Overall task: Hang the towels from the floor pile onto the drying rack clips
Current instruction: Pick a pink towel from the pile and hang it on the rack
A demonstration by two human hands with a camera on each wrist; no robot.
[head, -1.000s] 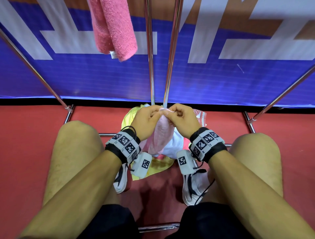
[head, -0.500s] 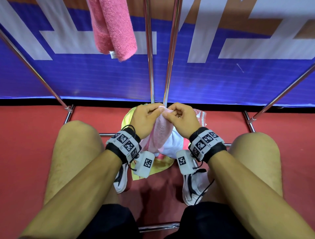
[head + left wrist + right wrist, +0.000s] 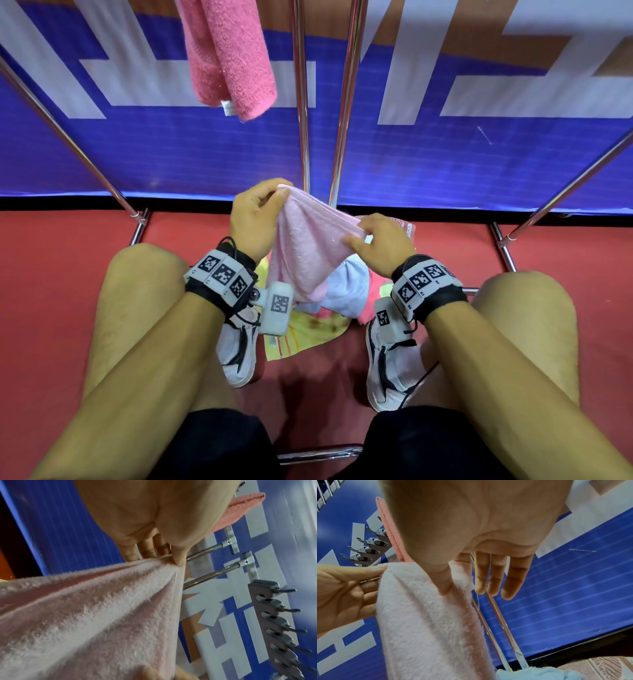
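Note:
I crouch over the floor pile (image 3: pixel 346 291) of towels between my shoes. A pale pink towel (image 3: pixel 308 253) is lifted from it and stretched between both hands. My left hand (image 3: pixel 279 196) pinches its top corner, thumb against fingers, as the left wrist view (image 3: pixel 171 559) shows up close. My right hand (image 3: pixel 358 233) pinches the same top edge lower to the right; in the right wrist view the thumb (image 3: pixel 444 586) presses on the cloth while three fingers stay straight beside it. Rows of metal rack clips (image 3: pixel 274 615) (image 3: pixel 368 547) show above.
A darker pink towel (image 3: pixel 229 58) hangs from the rack at upper left. Two chrome rack poles (image 3: pixel 303 102) rise just behind my hands, slanted legs (image 3: pixel 68 137) at either side. A blue and white banner (image 3: pixel 479 164) stands behind. Red floor (image 3: pixel 51 274) lies all round.
My hands were together on the bunched towel; now the left has risen up and left, and the right has slid rightward along the edge, spreading the towel open.

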